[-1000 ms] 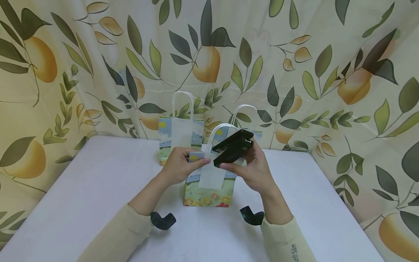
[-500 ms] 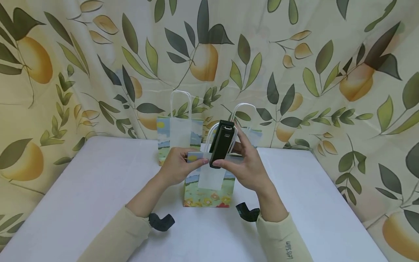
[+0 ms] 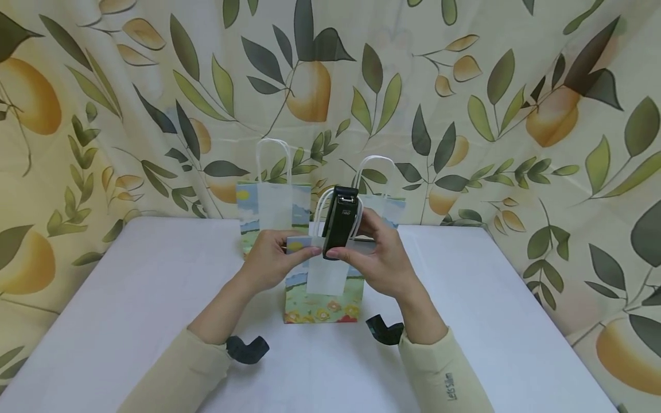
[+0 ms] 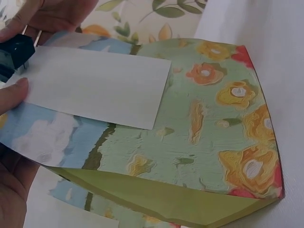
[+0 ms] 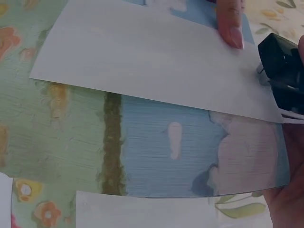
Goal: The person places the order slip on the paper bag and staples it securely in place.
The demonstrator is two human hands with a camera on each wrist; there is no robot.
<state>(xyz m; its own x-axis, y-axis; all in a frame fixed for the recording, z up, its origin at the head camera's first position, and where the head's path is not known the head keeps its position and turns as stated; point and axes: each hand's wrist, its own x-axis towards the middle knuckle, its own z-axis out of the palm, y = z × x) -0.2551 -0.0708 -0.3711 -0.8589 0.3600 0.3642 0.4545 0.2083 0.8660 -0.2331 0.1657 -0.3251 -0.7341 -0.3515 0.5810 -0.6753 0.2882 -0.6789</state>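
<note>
A small paper gift bag (image 3: pixel 322 310) with a meadow-and-flower print stands at the middle of the table, a white paper strip (image 3: pixel 326 278) over its front. My left hand (image 3: pixel 265 261) pinches the bag's top left edge, thumb on the front. A black stapler (image 3: pixel 341 221) is gripped in my right hand (image 3: pixel 384 258), standing nearly upright at the bag's top edge by the white handles. In the left wrist view the stapler (image 4: pixel 16 52) sits right at the strip's upper end. The right wrist view has the stapler (image 5: pixel 280 66) at that same edge.
Two similar bags stand behind: one at the back left (image 3: pixel 248 209), the other at the back right (image 3: pixel 395 209), partly hidden by my right hand. A leaf-and-fruit patterned curtain (image 3: pixel 465 103) hangs beyond the white table (image 3: pixel 170 269). Black wrist camera mounts (image 3: pixel 248 350) stick out from both cuffs.
The stapler has turned from slanting rightward to nearly upright at the bag's top edge. My left hand keeps its pinch on the bag. The head view has shifted slightly.
</note>
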